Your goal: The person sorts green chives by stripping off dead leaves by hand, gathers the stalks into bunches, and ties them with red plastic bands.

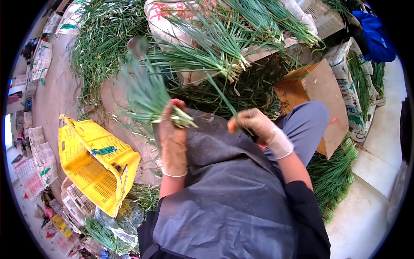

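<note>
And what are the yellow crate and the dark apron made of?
Yellow crate: probably moulded plastic, smooth and slightly glossy, judging by its even colour and slotted walls. Dark apron: perhaps vinyl or coated cloth, with soft sheen along its creases.

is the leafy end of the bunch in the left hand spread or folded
Spread: the leaves of the bunch fan out, though blurred, on one side of the left hand; the pale stem ends jut out on the other.

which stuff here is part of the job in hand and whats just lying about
Likely the job:
- bunch of green stalks, in the left hand
- long leaf, seemingly pinched in the right hand
- stalks heaped ahead

Seemingly lying about:
- yellow crate
- brown box
</note>
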`<act>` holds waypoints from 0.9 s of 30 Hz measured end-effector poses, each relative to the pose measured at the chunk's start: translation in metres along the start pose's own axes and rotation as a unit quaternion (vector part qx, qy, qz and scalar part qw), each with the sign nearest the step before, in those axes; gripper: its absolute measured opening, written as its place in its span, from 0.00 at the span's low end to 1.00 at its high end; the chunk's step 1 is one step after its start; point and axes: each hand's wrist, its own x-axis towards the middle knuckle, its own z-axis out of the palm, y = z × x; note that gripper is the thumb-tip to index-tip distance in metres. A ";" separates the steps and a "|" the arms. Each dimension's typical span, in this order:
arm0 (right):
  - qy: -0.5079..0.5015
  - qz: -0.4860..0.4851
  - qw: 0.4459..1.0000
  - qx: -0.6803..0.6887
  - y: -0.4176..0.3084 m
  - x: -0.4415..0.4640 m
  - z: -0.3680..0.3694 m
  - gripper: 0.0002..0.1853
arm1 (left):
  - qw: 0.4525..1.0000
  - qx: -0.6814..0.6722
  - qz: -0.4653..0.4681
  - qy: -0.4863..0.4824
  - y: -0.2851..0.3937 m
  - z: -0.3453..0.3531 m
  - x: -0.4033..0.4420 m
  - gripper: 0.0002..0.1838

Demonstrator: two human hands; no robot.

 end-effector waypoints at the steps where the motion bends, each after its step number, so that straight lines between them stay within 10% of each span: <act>1: 0.046 0.075 0.940 -0.329 -0.006 -0.007 -0.010 0.14 | 0.999 -0.042 0.009 0.003 0.018 0.000 0.005 0.07; 3: 0.120 0.193 0.508 -0.831 -0.012 -0.014 -0.021 0.12 | 0.984 -0.104 0.010 -0.145 0.058 -0.020 0.022 0.08; 4: 0.262 -0.042 0.500 -0.825 -0.013 -0.008 -0.023 0.10 | 0.963 -0.159 -0.028 -0.216 0.076 -0.018 0.023 0.07; 6: 0.301 -0.226 0.667 -0.643 -0.033 0.020 0.006 0.13 | 0.933 -0.202 -0.020 -0.297 0.094 0.002 0.007 0.05; 7: 0.309 -0.266 0.590 -0.697 -0.043 0.036 0.022 0.18 | 0.932 -0.187 0.026 -0.310 0.098 0.013 0.000 0.05; 12: 0.291 -0.170 0.517 -0.787 -0.026 0.122 0.028 0.16 | 0.943 -0.102 0.126 -0.291 0.093 0.030 0.003 0.16; 17: 0.289 -0.450 0.561 -0.632 -0.028 0.090 0.037 0.06 | 0.960 -0.124 0.052 -0.245 0.081 0.017 -0.001 0.16; 21: 0.195 -0.442 0.693 -0.535 -0.001 0.049 0.048 0.13 | 0.999 0.032 -0.040 -0.014 0.002 0.032 -0.019 0.15; 27: 0.063 -0.420 0.714 -0.556 0.022 0.023 0.041 0.18 | 0.983 0.176 -0.056 0.000 -0.033 0.006 -0.007 0.11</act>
